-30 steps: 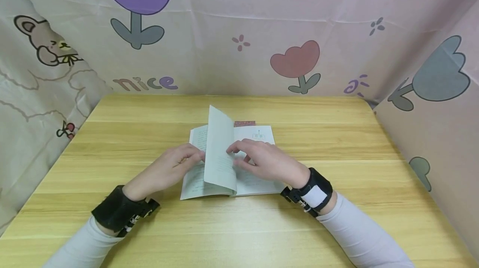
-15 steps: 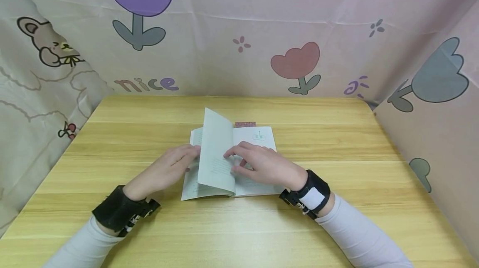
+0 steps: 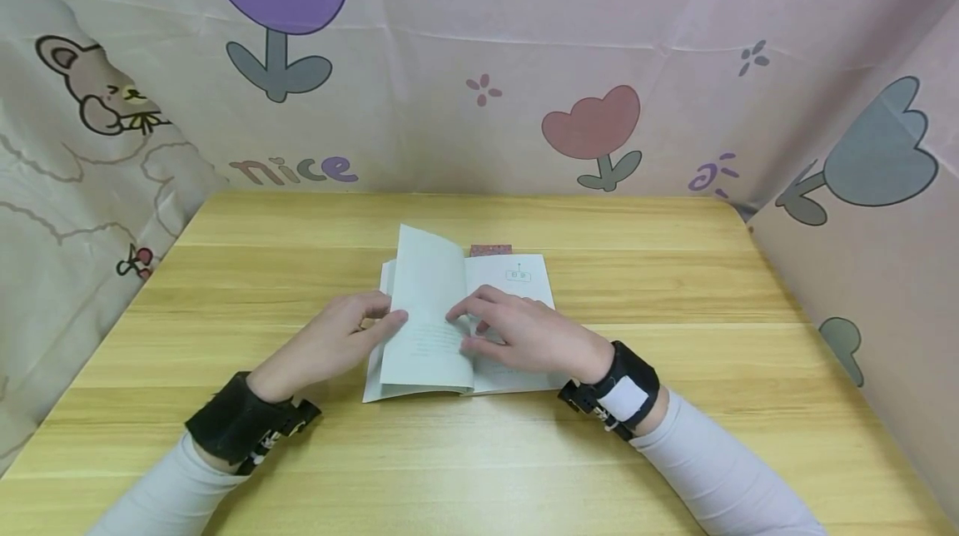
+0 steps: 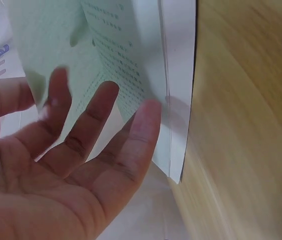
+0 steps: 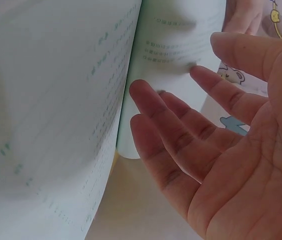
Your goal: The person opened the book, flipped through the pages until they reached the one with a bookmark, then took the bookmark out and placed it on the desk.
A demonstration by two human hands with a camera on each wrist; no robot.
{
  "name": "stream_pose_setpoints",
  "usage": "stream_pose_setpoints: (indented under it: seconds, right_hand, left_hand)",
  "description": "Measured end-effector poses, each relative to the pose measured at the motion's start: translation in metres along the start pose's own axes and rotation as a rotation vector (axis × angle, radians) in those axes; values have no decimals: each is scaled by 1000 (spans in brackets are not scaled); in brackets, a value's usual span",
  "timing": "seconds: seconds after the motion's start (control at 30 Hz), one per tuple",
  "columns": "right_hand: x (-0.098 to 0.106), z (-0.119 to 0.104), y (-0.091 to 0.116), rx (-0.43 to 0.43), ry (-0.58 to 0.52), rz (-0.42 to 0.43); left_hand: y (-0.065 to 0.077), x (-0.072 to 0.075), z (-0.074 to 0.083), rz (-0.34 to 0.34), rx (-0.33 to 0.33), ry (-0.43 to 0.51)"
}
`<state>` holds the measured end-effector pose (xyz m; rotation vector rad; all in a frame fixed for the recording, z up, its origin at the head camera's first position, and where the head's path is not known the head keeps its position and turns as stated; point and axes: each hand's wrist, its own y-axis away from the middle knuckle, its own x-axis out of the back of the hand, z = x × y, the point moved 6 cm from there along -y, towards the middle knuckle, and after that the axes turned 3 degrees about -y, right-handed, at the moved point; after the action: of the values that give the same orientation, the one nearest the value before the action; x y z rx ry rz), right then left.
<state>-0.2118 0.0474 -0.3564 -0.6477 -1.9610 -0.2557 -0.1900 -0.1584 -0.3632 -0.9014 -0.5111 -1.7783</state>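
Note:
An open book (image 3: 517, 378) with green print lies on the table, one page (image 3: 430, 303) standing raised and leaning left. My left hand (image 3: 330, 344) pinches the outer edge of that page, thumb on its near face and fingers behind. In the left wrist view the index finger is close to the page (image 4: 46, 35) and the other fingers spread loosely over the left part of the book. My right hand (image 3: 532, 332) hovers over the right part, its fingers loosely bent and its index fingertip touching or very near the raised page. Part of the right page is hidden under this hand.
A reddish patterned strip (image 3: 490, 250) sticks out beyond the book's top edge. The wooden table (image 3: 637, 261) is bordered at the back and sides by a printed cloth (image 3: 419, 120). Each wrist wears a black strap (image 3: 240, 419) with a camera.
The raised page has tipped further left and lower. My left thumb has come over onto its near face, with the fingers behind. The right hand has shifted only slightly.

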Motion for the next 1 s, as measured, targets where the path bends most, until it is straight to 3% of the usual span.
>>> stream_pose_setpoints:
  seconds: [0.23,0.53,1.0]
  right_hand:
    - [-1,2,0,-23,1,-26]
    - [-9,5,3,-41,2,-123]
    - [-11,7,4,-45,35,-130]
  left_hand:
    - [1,2,-6,11,39,11]
    - [3,10,-11,-11,106,-16]
    - [3,10,-19,-42,117,-46]
